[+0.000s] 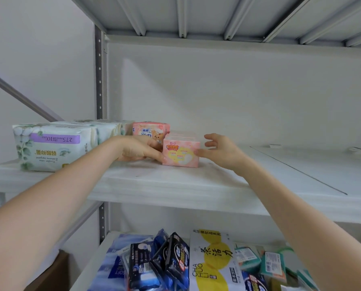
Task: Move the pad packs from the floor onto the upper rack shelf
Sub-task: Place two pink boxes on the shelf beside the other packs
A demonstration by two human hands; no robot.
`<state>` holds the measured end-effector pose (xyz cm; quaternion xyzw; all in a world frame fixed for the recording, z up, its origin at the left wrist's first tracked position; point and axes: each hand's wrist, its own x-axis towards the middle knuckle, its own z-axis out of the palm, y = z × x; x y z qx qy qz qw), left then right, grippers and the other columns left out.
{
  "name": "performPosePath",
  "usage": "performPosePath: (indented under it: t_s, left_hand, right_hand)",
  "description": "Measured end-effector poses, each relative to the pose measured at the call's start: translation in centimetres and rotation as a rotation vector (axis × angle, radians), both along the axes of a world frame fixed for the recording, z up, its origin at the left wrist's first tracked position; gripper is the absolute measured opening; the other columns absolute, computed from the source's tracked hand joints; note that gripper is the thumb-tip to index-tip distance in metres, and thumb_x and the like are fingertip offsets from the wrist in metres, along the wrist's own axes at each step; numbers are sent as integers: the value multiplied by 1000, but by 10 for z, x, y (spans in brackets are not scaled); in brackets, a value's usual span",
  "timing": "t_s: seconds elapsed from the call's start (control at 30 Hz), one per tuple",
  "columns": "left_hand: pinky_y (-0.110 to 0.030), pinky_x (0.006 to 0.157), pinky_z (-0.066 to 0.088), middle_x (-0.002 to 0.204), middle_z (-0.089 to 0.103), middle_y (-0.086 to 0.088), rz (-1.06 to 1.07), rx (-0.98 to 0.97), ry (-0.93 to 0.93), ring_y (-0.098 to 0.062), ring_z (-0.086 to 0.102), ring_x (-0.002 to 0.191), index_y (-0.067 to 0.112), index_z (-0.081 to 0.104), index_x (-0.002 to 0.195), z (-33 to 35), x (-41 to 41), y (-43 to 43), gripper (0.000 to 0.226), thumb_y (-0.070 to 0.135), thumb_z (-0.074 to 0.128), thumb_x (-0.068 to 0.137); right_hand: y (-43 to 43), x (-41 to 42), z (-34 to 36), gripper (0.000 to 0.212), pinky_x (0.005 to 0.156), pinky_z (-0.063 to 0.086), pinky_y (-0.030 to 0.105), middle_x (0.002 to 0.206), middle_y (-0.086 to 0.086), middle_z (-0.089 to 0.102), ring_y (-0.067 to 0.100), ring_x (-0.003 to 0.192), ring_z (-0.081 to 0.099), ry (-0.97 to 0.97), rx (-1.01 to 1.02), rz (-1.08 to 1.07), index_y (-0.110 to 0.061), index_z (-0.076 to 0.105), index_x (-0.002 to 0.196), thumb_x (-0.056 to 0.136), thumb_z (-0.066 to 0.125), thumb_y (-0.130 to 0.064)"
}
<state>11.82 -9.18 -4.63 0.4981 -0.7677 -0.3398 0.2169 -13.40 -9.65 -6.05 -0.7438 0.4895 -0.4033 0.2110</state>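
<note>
- Presently: placing step. A pink pad pack (181, 154) stands upright on the upper rack shelf (175, 181), near its front edge.
- Left hand (138, 151) grips the pack's left side, fingers curled, thumb at its lower front corner.
- Right hand (221, 151) is slack and spread. Only the thumb tip touches the pack's right edge.
- Next move, my guess: let go, maybe nudge the pack back into line with its neighbours, then go down for another. The floor is out of sight, so I cannot say how many packs are left.
- Count, upper shelf:
  - one pink pack in hand, and pale pink edges behind it may be more
  - one bear-print pink pack (149, 131) just behind
  - at least three leaf-print white packs (51, 148) at far left
- Lower shelf (104, 244): a heap of dark packs (171, 255), one white-and-yellow pack (213, 259), and several teal packs (272, 263).
</note>
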Motion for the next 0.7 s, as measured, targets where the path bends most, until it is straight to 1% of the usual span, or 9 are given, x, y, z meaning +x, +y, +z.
performPosePath:
  t_s: [0.03, 0.1, 0.13, 0.2, 0.23, 0.3, 0.4, 0.57, 0.7]
  left_hand:
    - [-31, 115, 31, 125, 65, 14, 19, -52, -43, -1, 54, 122, 22, 64, 125, -1, 0, 8, 50, 35, 77, 78]
    - [-29, 112, 33, 120, 66, 18, 84, -164, -107, 1, 55, 119, 31, 69, 115, -2, 0, 24, 68, 63, 80, 57]
    - [-25, 109, 35, 118, 66, 19, 124, -208, -112, 1, 55, 117, 35, 69, 108, -4, -1, 32, 69, 70, 80, 49]
    - [-21, 103, 37, 124, 61, 17, 191, -294, -110, -2, 52, 119, 37, 65, 111, -10, -7, 51, 51, 58, 78, 66]
    - [-20, 101, 34, 131, 56, 13, 217, -353, -121, -4, 48, 124, 31, 60, 123, -14, -10, 59, 48, 44, 74, 79]
    - [-15, 98, 27, 142, 49, 8, 244, -501, -191, -8, 41, 132, 22, 49, 139, -24, -15, 79, 53, 30, 67, 90]
    - [-21, 105, 26, 150, 41, 1, 307, -650, -278, -17, 35, 140, 20, 41, 145, -39, -17, 109, 61, 32, 64, 90]
    - [-40, 116, 25, 154, 35, -7, 341, -793, -360, -28, 31, 141, 16, 34, 148, -70, -19, 157, 66, 38, 60, 91]
    - [-42, 120, 16, 158, 25, -8, 342, -780, -491, -26, 21, 146, 16, 28, 151, -95, -36, 202, 67, 41, 54, 95]
  right_hand:
    - [5, -1, -2, 75, 93, 42, 26, 135, 6, 52, 16, 118, 52, -1, -42, -23, -15, 38, 144, 81, 74, -34]
    - [19, -2, -9, 72, 93, 43, 27, 136, 6, 53, 19, 120, 53, 17, -123, -74, -16, 39, 144, 83, 72, -35]
    - [27, -4, -12, 70, 95, 43, 29, 137, 6, 53, 21, 122, 52, 47, -162, -103, -15, 39, 144, 84, 69, -36]
    - [43, -7, -17, 64, 99, 43, 35, 138, 8, 52, 25, 125, 50, 135, -227, -163, -16, 39, 144, 88, 64, -36]
    - [52, -8, -20, 62, 100, 42, 38, 139, 8, 52, 27, 126, 49, 184, -245, -193, -16, 38, 144, 90, 61, -36]
    - [71, -10, -25, 59, 100, 40, 43, 138, 9, 52, 30, 125, 48, 286, -267, -250, -17, 35, 145, 93, 56, -36]
    - [103, -14, -38, 57, 104, 32, 43, 135, 8, 52, 30, 125, 44, 403, -339, -339, -17, 33, 145, 95, 50, -39]
    - [158, -23, -72, 57, 113, 22, 48, 148, 5, 41, 26, 137, 33, 517, -472, -403, -16, 33, 145, 95, 47, -38]
    - [197, -33, -108, 58, 115, 16, 52, 153, 7, 34, 25, 143, 26, 603, -449, -398, -16, 31, 147, 95, 48, -36]
